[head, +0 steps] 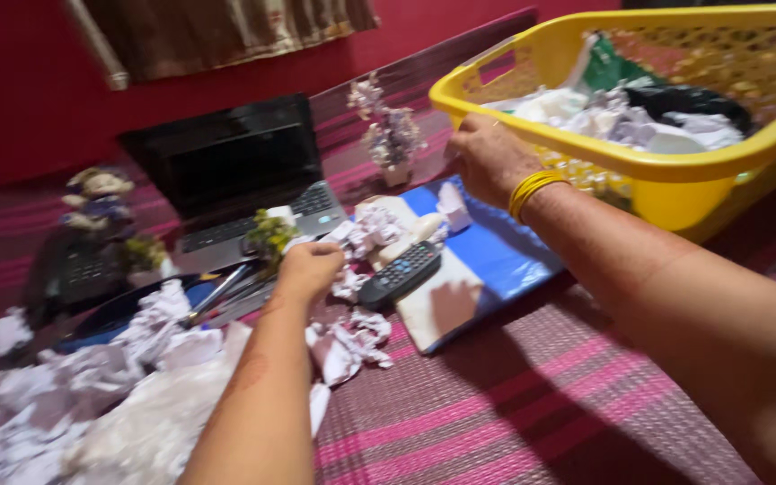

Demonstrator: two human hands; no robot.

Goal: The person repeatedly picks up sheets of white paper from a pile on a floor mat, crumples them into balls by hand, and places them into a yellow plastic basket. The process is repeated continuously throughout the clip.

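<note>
Both hands outstretched: paper [365, 232], basket [675, 171].

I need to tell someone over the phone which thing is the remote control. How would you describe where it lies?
Start at the yellow basket on the right, then drop to the blue and white folder beside it. The remote control lies on the folder's left edge, next to the left hand: a dark, slim bar with buttons, among white crumpled paper.

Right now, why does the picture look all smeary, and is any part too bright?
In the head view, motion blur smears the crumpled paper at lower left and the right hand gripping the yellow basket; the left hand is soft too; the laptop screen is dark, without glare; nothing looks overly bright.
</note>
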